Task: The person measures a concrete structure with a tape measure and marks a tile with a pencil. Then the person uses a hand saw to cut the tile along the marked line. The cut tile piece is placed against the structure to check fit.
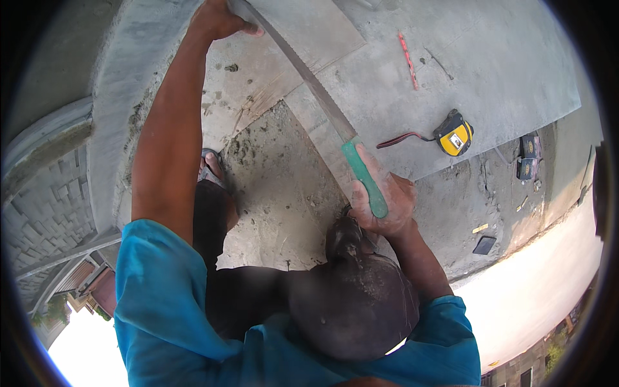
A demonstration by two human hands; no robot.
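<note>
Currently clamping the right hand (390, 201) around the green handle (362, 173) of a hand saw (311, 82), holding the blade diagonally over grey sheets (509, 74), left of and apart from the yellow-and-black tape measure (455, 134). Touching the blade's far end w/ the left hand (218, 20), apparently, but being cropped by the top edge there, so can't tell if closed on it. Prob. handling fairly light for its length, w/ a rigid, easy-to-hold grip. Looking thin, so prob. resisting edge-on but flexing sideways; showing a curve, poss. from lens bend, can't tell. Gripping best by the full handle; for 2nd hold, pinching flat faces or smooth back near the tip, staying clear of teeth. Prob. slipping a bit w/ dusty fingers, esp. on bare metal.
</note>
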